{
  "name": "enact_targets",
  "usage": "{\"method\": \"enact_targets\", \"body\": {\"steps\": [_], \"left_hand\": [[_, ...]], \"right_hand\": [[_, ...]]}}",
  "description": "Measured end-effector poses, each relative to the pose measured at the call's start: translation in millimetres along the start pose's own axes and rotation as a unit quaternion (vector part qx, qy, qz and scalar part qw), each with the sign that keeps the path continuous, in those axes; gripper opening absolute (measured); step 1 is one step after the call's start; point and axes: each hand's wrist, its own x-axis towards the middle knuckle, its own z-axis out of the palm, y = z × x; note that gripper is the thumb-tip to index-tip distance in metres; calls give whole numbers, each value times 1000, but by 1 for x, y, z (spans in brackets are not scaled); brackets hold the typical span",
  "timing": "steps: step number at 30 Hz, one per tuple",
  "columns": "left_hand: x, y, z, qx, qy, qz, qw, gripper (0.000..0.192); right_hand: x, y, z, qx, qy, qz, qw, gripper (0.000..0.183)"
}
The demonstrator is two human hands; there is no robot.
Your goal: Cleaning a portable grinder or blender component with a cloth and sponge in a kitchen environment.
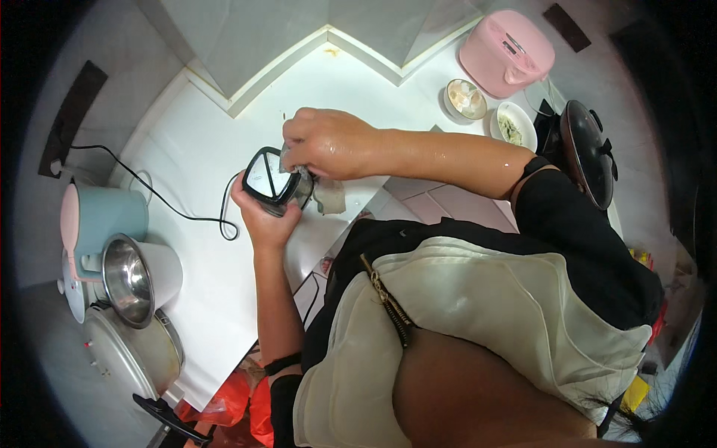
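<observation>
My left hand (269, 218) holds a rounded-square, black-rimmed container (263, 178) over the white counter. Its face is pale and split by a black bar; I cannot tell exactly what it is. My right hand (327, 143) is bunched around a damp greyish cloth (330, 197), pressed to the container's right rim. Part of the cloth hangs below the fingers. Water glistens on the right hand and forearm. A black power cord (173, 208) loops close beside my left hand, though whether it joins the container is hidden.
At left stand a blue-and-pink kettle (109, 218), a steel inner pot (129, 280) and a pressure cooker (140, 347). Far right are a pink rice cooker (504, 53), two bowls of food (465, 101) and a lidded pan (585, 154). A low ledge (280, 64) edges the counter's back.
</observation>
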Motion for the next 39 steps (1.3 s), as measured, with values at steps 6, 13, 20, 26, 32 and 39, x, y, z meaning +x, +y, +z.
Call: {"method": "enact_targets", "body": {"steps": [6,13,20,26,32,39], "left_hand": [[0,0,0,65,21,47,997,82],[2,6,3,1,8,-12,1000,82],[1,1,2,-31,6,-37,999,84],[-1,3,2,12,4,-10,1000,84],[-1,-1,-1,9,1,-23,1000,84],[-1,-5,1,4,9,0,1000,82]], "right_hand": [[7,-19,18,39,-5,-2,999,19],[6,-1,7,16,-21,-7,1000,18],[5,6,-3,-22,-34,30,999,18],[7,-16,15,49,-30,-3,998,17],[10,17,-30,-72,-33,96,992,23],[7,-11,6,-20,-29,83,996,30]]}}
